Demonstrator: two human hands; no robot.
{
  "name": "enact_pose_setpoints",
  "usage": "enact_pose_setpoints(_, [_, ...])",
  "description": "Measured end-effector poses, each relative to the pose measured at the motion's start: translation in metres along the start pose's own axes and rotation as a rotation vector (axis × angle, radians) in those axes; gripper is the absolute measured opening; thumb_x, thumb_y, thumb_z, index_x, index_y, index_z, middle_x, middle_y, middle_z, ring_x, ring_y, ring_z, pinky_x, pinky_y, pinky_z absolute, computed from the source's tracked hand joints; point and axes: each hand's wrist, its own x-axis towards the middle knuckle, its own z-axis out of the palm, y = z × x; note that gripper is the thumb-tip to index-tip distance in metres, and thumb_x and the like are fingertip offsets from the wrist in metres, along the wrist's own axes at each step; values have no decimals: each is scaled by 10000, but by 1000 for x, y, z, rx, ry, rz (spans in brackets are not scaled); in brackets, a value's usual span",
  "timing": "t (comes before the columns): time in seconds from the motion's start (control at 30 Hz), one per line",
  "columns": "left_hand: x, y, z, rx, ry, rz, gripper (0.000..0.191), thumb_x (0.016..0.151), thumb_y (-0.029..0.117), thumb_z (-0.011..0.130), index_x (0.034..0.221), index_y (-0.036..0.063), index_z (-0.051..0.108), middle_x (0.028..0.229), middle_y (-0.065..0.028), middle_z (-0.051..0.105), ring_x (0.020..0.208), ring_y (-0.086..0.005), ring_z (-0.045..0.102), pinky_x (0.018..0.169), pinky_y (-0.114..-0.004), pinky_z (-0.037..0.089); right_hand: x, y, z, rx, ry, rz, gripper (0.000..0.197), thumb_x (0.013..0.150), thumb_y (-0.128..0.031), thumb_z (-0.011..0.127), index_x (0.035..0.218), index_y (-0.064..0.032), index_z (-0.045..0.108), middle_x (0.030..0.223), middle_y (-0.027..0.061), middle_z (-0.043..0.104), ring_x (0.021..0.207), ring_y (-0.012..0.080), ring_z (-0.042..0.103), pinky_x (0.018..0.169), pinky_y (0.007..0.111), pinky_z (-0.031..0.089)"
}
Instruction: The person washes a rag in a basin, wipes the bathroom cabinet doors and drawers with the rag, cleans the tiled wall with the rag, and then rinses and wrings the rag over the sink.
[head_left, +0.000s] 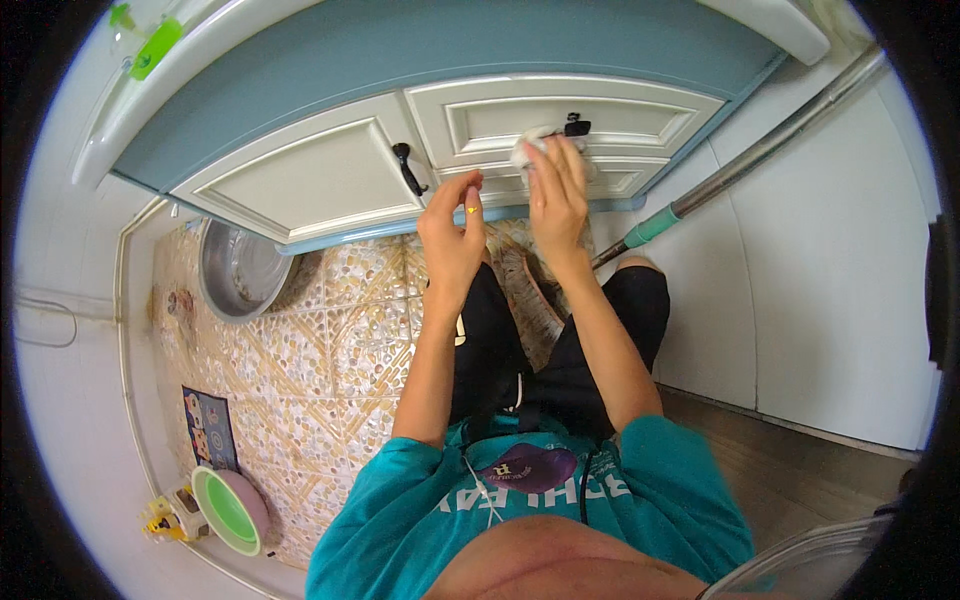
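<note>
My right hand (556, 195) presses a crumpled white cloth (531, 147) against the front of the upper cream drawer (510, 120), just beside its black handle (576, 126). The fingers lie over the cloth, and part of it is hidden under them. In front of the lower drawer (622, 178), my left hand (454, 225) is raised with thumb and fingers apart and nothing in it. A small yellow mark shows on its thumb. To its left is a cream cabinet door (300, 180) with a black handle (407, 169).
A metal basin (244, 274) sits on the pebble-patterned tile floor (360, 330) at left. Nearer me are a small mat (210, 427) and a pink-and-green basin (231, 510). A metal pole with a green band (652, 227) leans at right; a broom head (529, 292) lies between my legs.
</note>
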Motion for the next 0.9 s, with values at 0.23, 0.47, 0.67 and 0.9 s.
enact_pose_setpoints(0.23, [-5,-31,-1,-183,-27,-135,231,915,64,640,1103,-71,646,953,-202,724,844,-242,713,757,-330,543,3,-35,30,126,-79,-116,352,777,56,660,1120,-18,692,1195,141,661,1176,323,587,955,412,503])
enact_pose_setpoints(0.47, [1,-18,12,-200,-153,-261,232,889,101,715,1034,-69,654,895,-107,722,794,-139,667,722,-290,539,-5,-20,-8,8,-204,-46,440,823,58,637,1254,-30,648,1281,193,612,1244,358,544,990,440,478])
enact_pose_setpoints(0.67, [13,-14,12,-71,-22,-233,186,896,89,665,872,-95,669,689,-142,685,597,-157,651,549,-320,507,1,-30,15,103,-263,-41,463,841,79,610,1289,-35,632,1342,206,566,1288,387,505,1039,451,446])
enact_pose_setpoints(0.9, [7,-15,27,-138,22,-287,164,908,63,648,906,-100,658,675,-126,674,613,-126,632,560,-310,502,-1,-27,7,36,-265,-45,454,820,28,650,1257,-94,666,1309,124,602,1241,309,543,1001,420,481])
